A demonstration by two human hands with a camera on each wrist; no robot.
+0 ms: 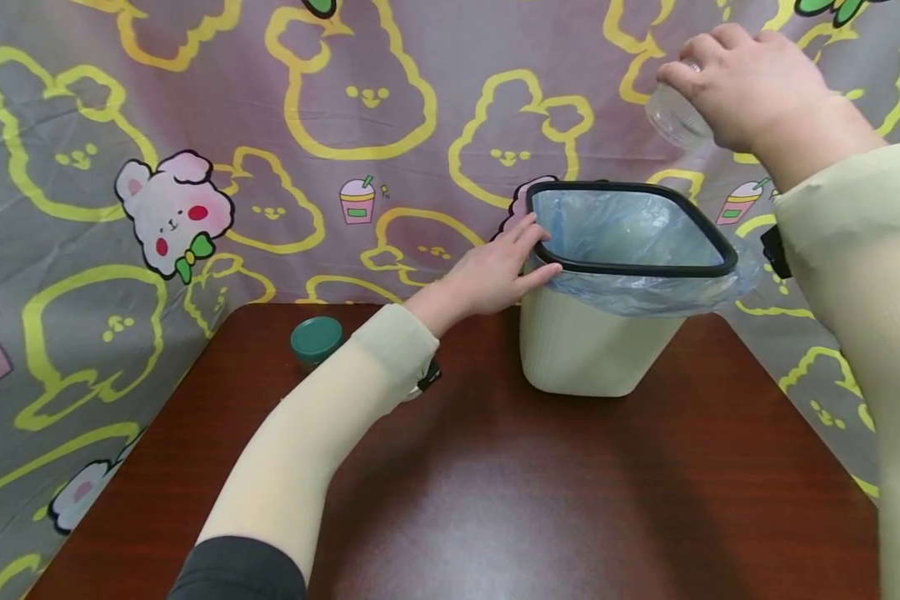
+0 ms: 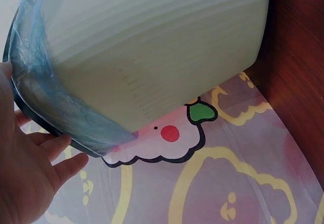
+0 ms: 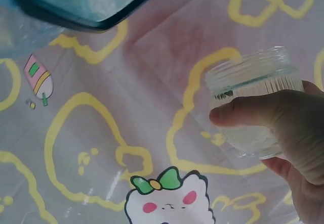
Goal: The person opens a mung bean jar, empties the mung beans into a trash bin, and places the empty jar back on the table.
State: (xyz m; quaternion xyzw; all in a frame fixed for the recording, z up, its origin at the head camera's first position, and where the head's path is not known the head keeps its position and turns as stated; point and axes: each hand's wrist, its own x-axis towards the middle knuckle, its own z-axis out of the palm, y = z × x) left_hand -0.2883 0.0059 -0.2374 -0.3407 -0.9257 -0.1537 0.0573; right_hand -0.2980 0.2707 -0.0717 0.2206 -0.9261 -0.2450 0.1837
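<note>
A cream waste bin (image 1: 596, 342) with a black rim (image 1: 637, 270) and a translucent blue liner bag (image 1: 645, 296) stands on the table. It leans slightly in the head view. My left hand (image 1: 495, 271) rests its fairly straight fingers against the left side of that rim. In the left wrist view, the same hand (image 2: 30, 168) touches the rim over the bag's folded edge. Up to the right of the bin, my right hand (image 1: 750, 87) grips a clear jar (image 1: 675, 117), tilted. The right wrist view shows the jar's lidless threaded neck (image 3: 253, 67) and small dark green specks inside.
A round green lid (image 1: 317, 337) sits at the table's back left, partly beside my left forearm; what lies under it is mostly hidden. The brown table (image 1: 480, 492) meets a patterned cloth (image 1: 420, 108) at the back and sides.
</note>
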